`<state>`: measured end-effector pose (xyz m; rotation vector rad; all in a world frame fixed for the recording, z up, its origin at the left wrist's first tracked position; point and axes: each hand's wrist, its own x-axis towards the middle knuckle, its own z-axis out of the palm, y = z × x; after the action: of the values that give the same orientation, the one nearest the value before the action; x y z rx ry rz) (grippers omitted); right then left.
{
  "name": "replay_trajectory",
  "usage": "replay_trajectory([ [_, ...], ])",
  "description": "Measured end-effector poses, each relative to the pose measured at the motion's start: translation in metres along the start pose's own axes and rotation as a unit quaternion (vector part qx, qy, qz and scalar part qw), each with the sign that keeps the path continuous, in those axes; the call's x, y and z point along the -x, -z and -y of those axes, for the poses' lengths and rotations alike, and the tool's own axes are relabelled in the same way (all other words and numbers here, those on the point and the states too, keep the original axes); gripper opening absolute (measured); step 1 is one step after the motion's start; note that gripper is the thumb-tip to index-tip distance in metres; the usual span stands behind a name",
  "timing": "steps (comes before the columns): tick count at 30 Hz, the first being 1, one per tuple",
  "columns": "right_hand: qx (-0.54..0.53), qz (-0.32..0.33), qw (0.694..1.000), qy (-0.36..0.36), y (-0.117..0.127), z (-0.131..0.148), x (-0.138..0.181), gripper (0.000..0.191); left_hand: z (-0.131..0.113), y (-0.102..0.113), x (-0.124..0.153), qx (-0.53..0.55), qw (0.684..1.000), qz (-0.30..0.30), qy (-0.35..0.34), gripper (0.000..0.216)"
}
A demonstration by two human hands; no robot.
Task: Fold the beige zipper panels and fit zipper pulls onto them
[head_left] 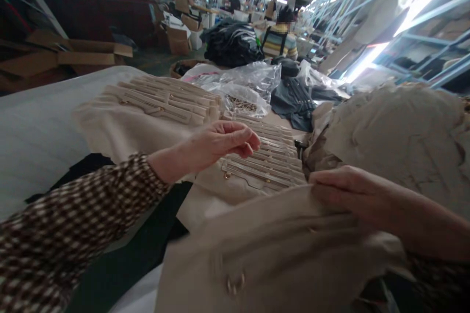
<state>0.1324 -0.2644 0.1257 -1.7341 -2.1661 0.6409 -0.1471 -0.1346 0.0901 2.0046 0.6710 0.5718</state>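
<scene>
My right hand [348, 188] grips the upper edge of a beige fabric panel [271, 254], thumb and fingers closed on it. The panel hangs in the foreground, blurred, with a zipper-like strip and a metal ring on it. Over the stacked pieces hovers my left hand [229, 141], its fingers curled in and nothing visible in them. Below and behind it lies an overlapping row of beige panels [271, 156] with zipper strips and small gold-coloured rings. Another such row [157, 100] lies further left, its cloth draped toward me.
Clear plastic bags [242, 80], one with small metal parts [240, 105], lie behind the rows near dark fabric pieces [292, 100]. A large beige cloth heap [396, 132] rises at right. Cardboard boxes [88, 54] stand at left; people work further back.
</scene>
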Motion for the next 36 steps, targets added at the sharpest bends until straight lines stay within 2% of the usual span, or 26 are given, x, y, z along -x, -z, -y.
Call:
replay_trajectory([
  [1,-0.048,0.052,0.997,-0.014,-0.001,0.004,-0.015,0.045,-0.012,0.007,0.004,0.021,0.999,0.036,0.007,0.041],
  [3,-0.154,0.128,0.978,-0.052,-0.005,0.004,-0.040,0.045,-0.030,0.012,0.011,-0.026,0.992,0.121,0.004,0.034],
  [5,-0.224,0.135,0.962,-0.079,-0.013,-0.001,-0.054,0.043,-0.038,0.006,0.012,-0.087,0.985,0.146,-0.003,0.034],
  [7,-0.234,0.119,0.962,-0.074,-0.021,-0.006,-0.056,0.043,-0.033,-0.007,0.007,-0.103,0.985,0.135,0.015,0.031],
  [8,-0.209,0.087,0.972,-0.058,-0.025,-0.007,-0.053,0.041,-0.028,-0.013,0.004,-0.090,0.986,0.133,0.034,0.026],
  [10,-0.105,-0.051,0.993,0.014,-0.032,-0.006,-0.043,0.031,-0.016,-0.023,-0.001,-0.032,0.986,0.141,0.085,0.018],
  [11,-0.036,-0.135,0.988,0.068,-0.037,-0.004,-0.037,0.023,-0.010,-0.027,-0.003,0.012,0.983,0.142,0.113,0.016],
  [12,0.029,-0.205,0.970,0.127,-0.041,-0.002,-0.029,0.016,-0.007,-0.030,-0.004,0.060,0.979,0.137,0.141,0.015],
  [13,0.083,-0.248,0.948,0.181,-0.047,0.000,-0.022,0.016,-0.004,-0.032,-0.005,0.108,0.972,0.127,0.165,0.014],
  [14,0.122,-0.259,0.932,0.223,-0.053,0.001,-0.016,0.020,-0.003,-0.034,-0.004,0.152,0.963,0.119,0.188,0.013],
  [16,0.138,-0.219,0.933,0.251,-0.067,0.001,-0.006,0.026,-0.003,-0.037,-0.001,0.218,0.944,0.111,0.222,0.015],
  [18,0.083,-0.178,0.955,0.224,-0.082,0.000,-0.001,0.027,-0.003,-0.040,0.003,0.252,0.931,0.110,0.241,0.018],
  [21,-0.047,-0.142,0.975,0.167,-0.100,-0.001,0.001,0.005,0.000,-0.047,0.009,0.241,0.931,0.121,0.248,0.019],
  [24,-0.116,-0.096,0.978,0.143,-0.105,0.002,0.003,0.016,0.004,-0.054,0.015,0.209,0.936,0.146,0.241,0.017],
  [26,-0.115,-0.083,0.980,0.137,-0.103,0.003,0.006,0.018,0.002,-0.056,0.019,0.155,0.952,0.148,0.220,0.017],
  [27,-0.093,-0.088,0.981,0.143,-0.101,0.003,0.008,0.018,-0.001,-0.057,0.021,0.097,0.969,0.132,0.187,0.018],
  [29,-0.001,-0.105,0.980,0.169,-0.095,0.005,0.015,0.018,-0.011,-0.057,0.028,-0.069,0.993,0.070,0.069,0.023],
  [31,0.095,-0.116,0.968,0.200,-0.088,0.010,0.024,0.018,-0.026,-0.056,0.039,-0.234,0.970,0.029,-0.064,0.028],
  [33,0.138,-0.121,0.959,0.215,-0.077,0.019,0.033,0.018,-0.042,-0.055,0.052,-0.321,0.935,0.057,-0.138,0.023],
  [34,0.137,-0.125,0.958,0.219,-0.071,0.025,0.038,0.017,-0.050,-0.053,0.058,-0.332,0.928,0.090,-0.143,0.019],
  [36,0.115,-0.136,0.958,0.223,-0.059,0.034,0.042,0.011,-0.061,-0.047,0.064,-0.312,0.933,0.140,-0.108,0.016],
])
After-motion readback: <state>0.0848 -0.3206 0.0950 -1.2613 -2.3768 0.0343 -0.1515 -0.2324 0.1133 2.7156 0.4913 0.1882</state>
